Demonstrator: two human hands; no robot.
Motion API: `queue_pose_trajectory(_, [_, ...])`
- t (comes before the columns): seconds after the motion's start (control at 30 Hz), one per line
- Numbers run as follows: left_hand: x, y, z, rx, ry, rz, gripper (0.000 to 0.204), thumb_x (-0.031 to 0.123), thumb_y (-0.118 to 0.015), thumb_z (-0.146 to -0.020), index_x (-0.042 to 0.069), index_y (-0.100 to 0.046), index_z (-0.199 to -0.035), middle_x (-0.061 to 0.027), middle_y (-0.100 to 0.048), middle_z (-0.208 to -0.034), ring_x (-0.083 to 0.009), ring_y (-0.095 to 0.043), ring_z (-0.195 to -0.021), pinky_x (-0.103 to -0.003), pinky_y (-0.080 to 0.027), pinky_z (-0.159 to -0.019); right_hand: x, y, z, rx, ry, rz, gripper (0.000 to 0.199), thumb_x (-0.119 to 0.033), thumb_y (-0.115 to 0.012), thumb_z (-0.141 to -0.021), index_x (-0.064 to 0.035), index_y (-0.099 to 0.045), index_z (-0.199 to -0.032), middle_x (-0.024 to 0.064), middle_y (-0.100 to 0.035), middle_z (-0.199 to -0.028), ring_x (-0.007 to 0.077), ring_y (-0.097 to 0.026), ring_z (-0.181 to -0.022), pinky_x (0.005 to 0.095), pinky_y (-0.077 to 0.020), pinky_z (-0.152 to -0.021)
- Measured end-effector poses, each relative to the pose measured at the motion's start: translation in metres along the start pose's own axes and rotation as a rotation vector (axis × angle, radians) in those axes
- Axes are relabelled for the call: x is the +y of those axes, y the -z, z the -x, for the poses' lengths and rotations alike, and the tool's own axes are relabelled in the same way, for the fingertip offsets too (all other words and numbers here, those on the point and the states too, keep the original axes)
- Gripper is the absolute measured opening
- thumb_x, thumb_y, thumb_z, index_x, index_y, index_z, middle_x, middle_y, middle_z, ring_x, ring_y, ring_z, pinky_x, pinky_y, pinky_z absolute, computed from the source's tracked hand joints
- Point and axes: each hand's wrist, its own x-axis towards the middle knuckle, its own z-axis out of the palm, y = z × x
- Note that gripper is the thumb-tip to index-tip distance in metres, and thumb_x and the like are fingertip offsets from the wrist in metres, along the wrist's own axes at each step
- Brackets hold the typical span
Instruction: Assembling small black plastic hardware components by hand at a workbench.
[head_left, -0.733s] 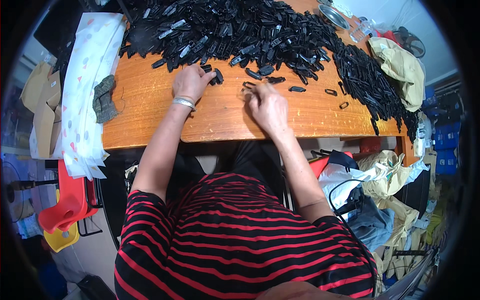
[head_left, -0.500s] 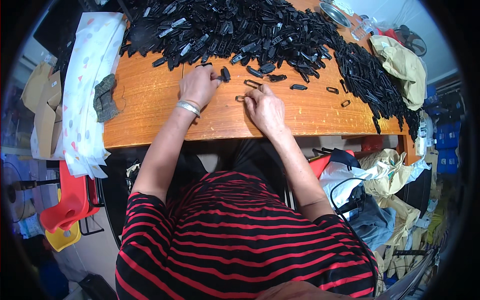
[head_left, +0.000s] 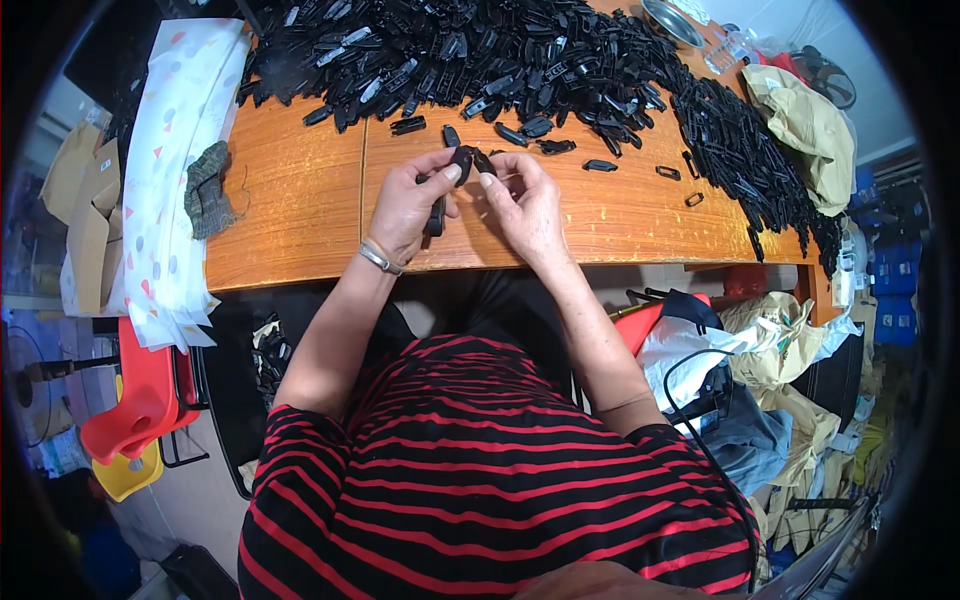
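Note:
My left hand [head_left: 402,210] pinches a small black plastic piece [head_left: 462,162] between thumb and forefinger. A longer black piece [head_left: 435,217] is tucked under its other fingers. Just beside it, my right hand [head_left: 527,205] grips another dark plastic piece [head_left: 484,162] by its fingertips. The two pinched pieces meet or nearly meet above the table; fingers hide part of both. Beyond the hands lie loose black pieces, among them an oblong one [head_left: 407,126] and a rounded one [head_left: 450,135].
A large heap of black plastic pieces [head_left: 400,60] covers the back of the wooden table [head_left: 290,200]. Slim black frames [head_left: 735,150] are piled at right. Patterned white sheeting [head_left: 180,180] and a grey-green cloth [head_left: 207,190] lie at left. A metal bowl [head_left: 672,22] stands far right.
Both hands have come together and lifted off the tabletop, the left moving right and nearer me. The oblong frames by my right fingers no longer lie there; pieces are now held in both hands.

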Motion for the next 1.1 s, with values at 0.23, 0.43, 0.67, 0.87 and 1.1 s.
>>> queue_pose_trajectory(0.23, [-0.001, -0.005, 0.008, -0.025, -0.045, 0.041, 0.030, 0.009, -0.067, -0.088, -0.001, -0.060, -0.115, -0.0023, -0.062, -0.082, -0.0069, -0.055, -0.056, -0.018, -0.044, -0.051, -0.005, -0.003, 0.005, 0.016, 0.072, 0.036, 0.017, -0.008, -0.067, -0.084, 0.0008, -0.061, -0.097, 0.0068, -0.061, -0.082, 0.0119, -0.060, -0.065, 0.0262, -0.0487, -0.060])
queue_pose_trajectory(0.43, [0.000, -0.008, 0.012, -0.009, -0.094, -0.006, 0.028, 0.008, -0.066, -0.088, 0.000, -0.063, -0.114, -0.0027, -0.064, -0.085, -0.0065, -0.056, -0.059, -0.018, -0.045, -0.052, 0.000, -0.003, 0.005, 0.027, 0.144, 0.028, 0.017, -0.005, -0.070, -0.081, -0.0004, -0.062, -0.096, 0.0071, -0.058, -0.080, 0.0133, -0.059, -0.064, 0.0260, -0.0478, -0.058])
queue_pose_trajectory(0.67, [-0.010, -0.016, 0.021, 0.023, -0.272, -0.173, 0.028, 0.013, -0.063, -0.092, 0.003, -0.062, -0.118, -0.0029, -0.066, -0.090, -0.0040, -0.054, -0.056, -0.017, -0.043, -0.050, -0.003, -0.009, 0.016, 0.058, 0.327, 0.277, 0.027, -0.005, -0.074, -0.077, -0.0032, -0.061, -0.101, 0.0106, -0.057, -0.091, 0.0189, -0.061, -0.065, 0.0293, -0.0504, -0.055])
queue_pose_trajectory(0.87, [0.004, -0.018, 0.029, -0.124, -0.094, 0.042, 0.022, 0.019, -0.059, -0.095, 0.002, -0.063, -0.108, -0.0011, -0.065, -0.088, -0.0041, -0.057, -0.066, -0.017, -0.046, -0.054, 0.012, -0.016, 0.023, -0.134, 0.187, 0.048, 0.037, -0.010, -0.064, -0.090, -0.0056, -0.051, -0.124, 0.0078, -0.060, -0.094, 0.0141, -0.060, -0.072, 0.0292, -0.0504, -0.068])
queue_pose_trajectory(1.1, [0.002, -0.003, 0.034, -0.199, 0.002, 0.093, 0.025, 0.027, -0.058, -0.096, 0.004, -0.063, -0.103, -0.0004, -0.062, -0.081, -0.0042, -0.054, -0.057, -0.017, -0.043, -0.047, -0.003, -0.029, 0.034, -0.219, 0.098, -0.182, 0.036, -0.010, -0.061, -0.092, -0.0041, -0.047, -0.124, 0.0094, -0.065, -0.081, 0.0166, -0.066, -0.066, 0.0299, -0.0504, -0.062])
